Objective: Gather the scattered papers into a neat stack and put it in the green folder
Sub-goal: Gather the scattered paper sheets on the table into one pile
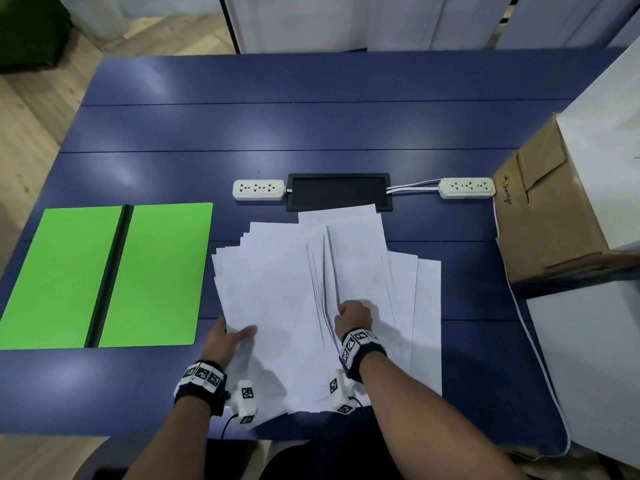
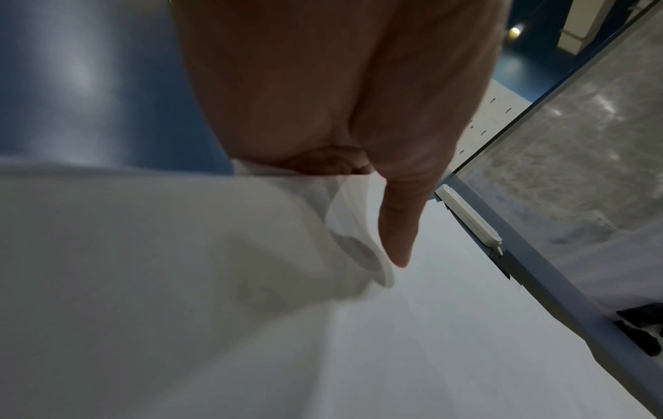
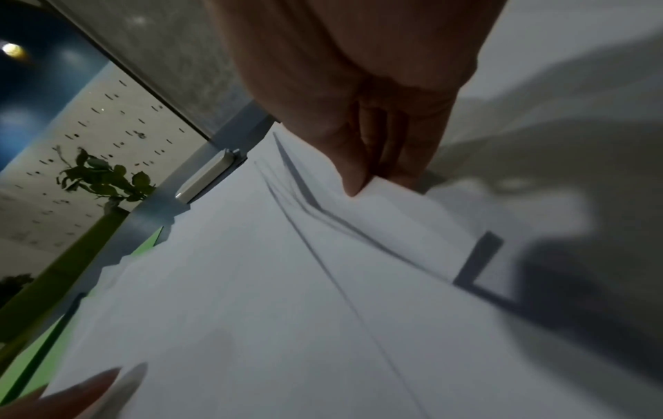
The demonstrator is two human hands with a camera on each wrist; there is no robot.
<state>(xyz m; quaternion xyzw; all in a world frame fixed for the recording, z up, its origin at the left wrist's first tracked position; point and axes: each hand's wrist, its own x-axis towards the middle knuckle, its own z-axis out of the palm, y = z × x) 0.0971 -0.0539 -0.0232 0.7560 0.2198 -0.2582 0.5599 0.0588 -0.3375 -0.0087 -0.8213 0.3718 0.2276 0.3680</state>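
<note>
The papers (image 1: pixel 311 289) are spread as an overlapping fan on the blue table (image 1: pixel 311 126), directly in front of the person, their long edges running roughly away from the body; the sheets on the left half are splayed with corners stepped out, those on the right lie offset in strips. The near left edge of the fan is pinched by the left hand (image 1: pixel 230 337) — thumb on top, fingers tucked beneath, as is confirmed in the left wrist view, where several sheet edges are seen curling up against the thumb (image 2: pixel 398 226). A smaller bundle near the middle is gripped by the right hand (image 1: pixel 353 315), its fingers (image 3: pixel 391 153) curled round the sheets' near edge.

The green folder (image 1: pixel 104 275) lies open and flat to the left of the papers, just beside them, its dark spine parallel to their long axis. The left hand is the nearer one to it — so the gathered stack would probably be carried leftward without turning, once the two halves are drawn together and squared.

Further out, two power strips (image 1: pixel 258 189) and a black inset panel (image 1: pixel 339 192) lie beyond the papers, and a cardboard box (image 1: pixel 543 209) stands at the right
</note>
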